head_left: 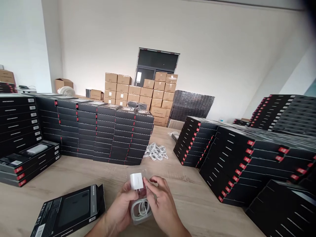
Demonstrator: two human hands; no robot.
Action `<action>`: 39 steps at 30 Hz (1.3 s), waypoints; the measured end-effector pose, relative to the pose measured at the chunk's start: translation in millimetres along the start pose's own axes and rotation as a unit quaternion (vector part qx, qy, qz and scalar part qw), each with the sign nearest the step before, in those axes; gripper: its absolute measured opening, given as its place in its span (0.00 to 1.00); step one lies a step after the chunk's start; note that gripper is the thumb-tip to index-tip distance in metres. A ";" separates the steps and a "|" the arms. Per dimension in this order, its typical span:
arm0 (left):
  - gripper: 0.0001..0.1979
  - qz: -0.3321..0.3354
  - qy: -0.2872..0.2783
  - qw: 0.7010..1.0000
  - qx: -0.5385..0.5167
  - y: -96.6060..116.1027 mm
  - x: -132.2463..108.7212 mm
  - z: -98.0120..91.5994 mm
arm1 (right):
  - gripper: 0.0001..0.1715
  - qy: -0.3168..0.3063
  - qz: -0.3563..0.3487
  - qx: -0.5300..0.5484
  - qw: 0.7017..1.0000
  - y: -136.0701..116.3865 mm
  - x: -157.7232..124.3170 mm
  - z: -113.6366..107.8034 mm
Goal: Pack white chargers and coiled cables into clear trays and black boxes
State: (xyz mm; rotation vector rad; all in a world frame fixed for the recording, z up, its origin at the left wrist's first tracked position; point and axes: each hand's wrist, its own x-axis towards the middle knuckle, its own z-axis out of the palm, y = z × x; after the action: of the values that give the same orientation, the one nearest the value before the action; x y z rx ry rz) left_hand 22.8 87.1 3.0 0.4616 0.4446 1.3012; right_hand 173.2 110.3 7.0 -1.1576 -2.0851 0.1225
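Note:
Both my hands are low in the middle of the view, over a wooden table (74, 174). My left hand (123, 207) grips a clear plastic tray (139, 210) that holds a coiled white cable. My right hand (160, 200) pinches the upper part of the tray, its fingers curled beside a white charger plug (136, 181) that stands in the tray's top. An open black product box (71, 210) lies flat on the table just left of my left hand.
Tall stacks of black boxes with red tabs (106, 135) stand at the left and centre back, more (242, 158) fill the right. A heap of white cables (155, 152) lies between them. Brown cartons (140, 92) are piled by the far wall.

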 end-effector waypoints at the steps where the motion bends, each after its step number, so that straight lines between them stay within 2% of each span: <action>1: 0.18 0.005 -0.006 1.000 0.000 2.3 -0.1 -0.2 | 0.29 -0.016 0.002 0.018 1.000 1.4 -0.7 0.1; 5: 0.18 0.015 -0.016 1.000 -0.005 7.2 0.5 -2.8 | 0.37 -0.076 0.021 0.073 0.994 4.5 -4.3 1.0; 8: 0.19 0.003 -0.003 1.000 -0.006 6.9 0.9 -4.5 | 0.40 -0.077 0.034 0.096 0.992 4.2 -6.3 1.8; 15: 0.21 -0.022 0.015 0.999 -0.018 6.7 0.4 -2.0 | 0.34 -0.073 0.024 0.086 0.993 5.8 -7.3 3.8; 21: 0.21 -0.020 0.016 0.999 -0.024 5.5 -1.4 -0.8 | 0.35 -0.011 -0.009 0.062 0.998 7.2 -9.3 16.4; 24: 0.24 -0.019 0.015 0.999 -0.029 7.9 -1.1 -4.2 | 0.33 0.006 0.000 0.088 0.996 2.9 -9.6 22.0; 26: 0.27 -0.029 0.018 0.999 -0.031 12.1 -0.1 -6.5 | 0.29 -0.003 0.024 0.134 0.991 -1.3 -9.8 21.4; 29: 0.32 -0.039 0.000 0.999 -0.022 20.1 0.6 -7.7 | 0.22 -0.008 0.077 0.251 0.965 -5.1 -9.8 12.8; 31: 0.33 -0.042 -0.022 0.999 -0.008 24.1 -0.4 -7.2 | 0.22 0.008 0.123 0.337 0.933 -3.1 -8.7 4.9; 34: 0.32 -0.074 -0.055 0.995 0.024 24.9 -4.4 -5.5 | 0.28 0.041 0.196 0.459 0.866 4.6 -5.5 -4.1; 36: 0.30 -0.098 -0.069 0.991 0.051 21.5 -7.4 -3.7 | 0.32 0.036 0.223 0.525 0.821 8.4 -3.9 -7.0; 39: 0.26 -0.106 -0.078 0.985 0.108 14.6 -9.2 -0.5 | 0.34 -0.021 0.249 0.556 0.793 7.6 -4.1 -8.1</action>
State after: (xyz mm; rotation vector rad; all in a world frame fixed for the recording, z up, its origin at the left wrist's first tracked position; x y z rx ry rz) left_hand 8.9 81.1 11.2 0.6735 0.4922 1.0072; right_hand 185.1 109.5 7.5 -0.8509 -1.2317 1.4198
